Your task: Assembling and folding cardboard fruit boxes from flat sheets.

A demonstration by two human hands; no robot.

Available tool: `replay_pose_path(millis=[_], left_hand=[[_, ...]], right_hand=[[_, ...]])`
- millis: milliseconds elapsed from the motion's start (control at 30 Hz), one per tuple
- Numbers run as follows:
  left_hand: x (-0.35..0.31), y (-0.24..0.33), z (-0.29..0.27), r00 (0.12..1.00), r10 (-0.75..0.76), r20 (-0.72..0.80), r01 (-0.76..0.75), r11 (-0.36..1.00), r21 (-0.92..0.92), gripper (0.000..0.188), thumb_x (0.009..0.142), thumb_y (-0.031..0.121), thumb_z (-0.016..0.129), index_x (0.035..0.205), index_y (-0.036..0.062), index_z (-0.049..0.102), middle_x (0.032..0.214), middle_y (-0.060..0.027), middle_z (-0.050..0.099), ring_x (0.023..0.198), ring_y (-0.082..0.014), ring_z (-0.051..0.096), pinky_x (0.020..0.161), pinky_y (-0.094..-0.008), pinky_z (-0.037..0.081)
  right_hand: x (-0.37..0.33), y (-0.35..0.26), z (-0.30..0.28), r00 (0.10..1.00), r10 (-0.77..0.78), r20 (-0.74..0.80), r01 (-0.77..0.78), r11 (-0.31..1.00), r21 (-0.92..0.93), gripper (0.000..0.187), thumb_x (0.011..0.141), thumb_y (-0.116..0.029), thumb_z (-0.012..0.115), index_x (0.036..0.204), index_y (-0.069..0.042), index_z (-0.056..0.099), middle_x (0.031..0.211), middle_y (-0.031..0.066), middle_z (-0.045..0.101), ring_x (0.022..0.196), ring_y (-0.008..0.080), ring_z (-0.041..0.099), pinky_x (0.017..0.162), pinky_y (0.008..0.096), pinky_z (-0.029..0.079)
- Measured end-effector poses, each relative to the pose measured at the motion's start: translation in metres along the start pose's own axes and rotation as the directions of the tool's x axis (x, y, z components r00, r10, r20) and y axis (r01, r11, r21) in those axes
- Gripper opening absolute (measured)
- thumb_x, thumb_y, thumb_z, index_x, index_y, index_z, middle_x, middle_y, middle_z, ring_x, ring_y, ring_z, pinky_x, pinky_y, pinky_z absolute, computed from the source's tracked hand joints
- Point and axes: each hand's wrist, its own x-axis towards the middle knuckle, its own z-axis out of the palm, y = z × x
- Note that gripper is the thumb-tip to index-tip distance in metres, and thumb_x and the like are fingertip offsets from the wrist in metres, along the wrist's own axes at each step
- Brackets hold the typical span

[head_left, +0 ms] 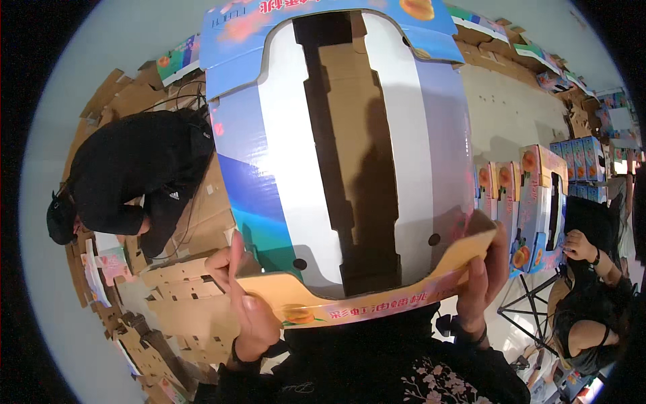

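Note:
A large printed cardboard fruit box (286,175) fills the middle of the head view, held in front of my body. It is blue and purple outside, with white flaps folded inward and a long gap between them showing brown cardboard within. My left hand (252,313) grips the near left corner, its thumb at the outer panel and its fingers around the edge. At the near right corner, my right hand (481,283) holds the same orange end panel, which has a scooped cutout. Part of each hand's fingers is hidden by the cardboard.
At the left, a person in black (134,168) bends over cardboard pieces. Flat brown cardboard sheets (185,296) lie below. On the right stand several printed boxes (535,202), with another person's hand (579,246) beside them, above a black stand (528,303).

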Motion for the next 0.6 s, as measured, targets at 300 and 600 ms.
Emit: replay_pose_path(millis=[300,600], left_hand=[[-0.001,0.005,-0.001,0.997,-0.083,0.005,0.083,0.996,-0.043,0.07,0.104,0.044,0.035,0.144,-0.0119,0.047,0.114,-0.0163,0.044,0.11,-0.0252,0.041,0.102,-0.0423,0.032],[-0.001,0.011,-0.007,0.992,-0.106,0.063,0.112,0.988,-0.103,0.059,0.104,0.049,0.041,0.127,-0.0041,0.052,0.12,-0.0111,0.046,0.11,-0.0207,0.048,0.1,-0.0349,0.039]], right_hand=[[0.015,-0.017,0.009,0.989,0.137,-0.065,-0.118,0.966,0.232,0.053,0.101,-0.034,0.056,0.133,0.008,0.058,0.121,0.0153,0.062,0.102,0.0182,0.062,0.091,0.0337,0.049],[0.011,-0.013,0.004,0.988,0.134,-0.074,-0.121,0.98,0.159,0.046,0.103,-0.034,0.054,0.122,0.006,0.064,0.102,0.0096,0.062,0.087,0.0162,0.059,0.079,0.0304,0.047]])
